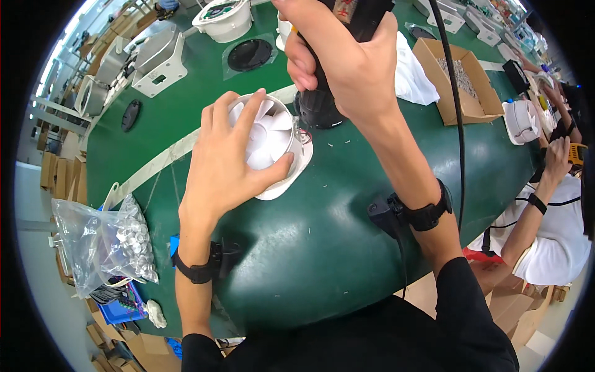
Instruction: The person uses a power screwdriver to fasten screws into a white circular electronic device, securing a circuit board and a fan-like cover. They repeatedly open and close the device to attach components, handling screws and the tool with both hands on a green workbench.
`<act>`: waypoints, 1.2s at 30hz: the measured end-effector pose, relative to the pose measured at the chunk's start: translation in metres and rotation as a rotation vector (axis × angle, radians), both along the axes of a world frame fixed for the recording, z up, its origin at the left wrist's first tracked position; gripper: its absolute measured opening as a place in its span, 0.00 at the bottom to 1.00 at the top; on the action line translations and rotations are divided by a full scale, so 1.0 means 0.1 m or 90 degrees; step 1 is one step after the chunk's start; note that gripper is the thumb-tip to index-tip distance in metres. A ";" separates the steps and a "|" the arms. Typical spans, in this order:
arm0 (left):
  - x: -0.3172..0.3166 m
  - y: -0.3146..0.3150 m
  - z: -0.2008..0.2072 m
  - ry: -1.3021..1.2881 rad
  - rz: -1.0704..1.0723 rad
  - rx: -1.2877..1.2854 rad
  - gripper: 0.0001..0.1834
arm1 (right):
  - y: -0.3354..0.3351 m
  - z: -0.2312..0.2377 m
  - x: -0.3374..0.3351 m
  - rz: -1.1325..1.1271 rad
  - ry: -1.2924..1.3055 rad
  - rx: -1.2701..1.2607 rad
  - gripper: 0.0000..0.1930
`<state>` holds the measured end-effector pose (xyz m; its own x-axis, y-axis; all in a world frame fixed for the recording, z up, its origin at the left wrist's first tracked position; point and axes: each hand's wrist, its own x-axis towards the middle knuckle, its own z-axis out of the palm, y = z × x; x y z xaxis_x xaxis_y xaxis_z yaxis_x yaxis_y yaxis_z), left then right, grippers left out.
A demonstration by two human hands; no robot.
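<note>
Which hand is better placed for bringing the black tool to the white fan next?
Probably the right hand: it holds the black tool, to the right of the white fan. The left hand is spread around the fan's rim, so seems better for steadying.

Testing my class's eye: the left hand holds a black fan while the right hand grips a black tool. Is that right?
No: the head view shows the fan is white. The left hand holds it; the right hand grips a black tool.
</note>
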<state>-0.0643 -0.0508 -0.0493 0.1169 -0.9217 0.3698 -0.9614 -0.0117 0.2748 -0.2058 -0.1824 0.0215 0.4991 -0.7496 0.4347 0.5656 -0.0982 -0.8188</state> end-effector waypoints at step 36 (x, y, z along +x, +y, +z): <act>-0.06 0.04 0.06 -0.004 0.045 0.032 0.45 | 0.09 0.13 0.01 -0.062 -0.004 -0.041 0.16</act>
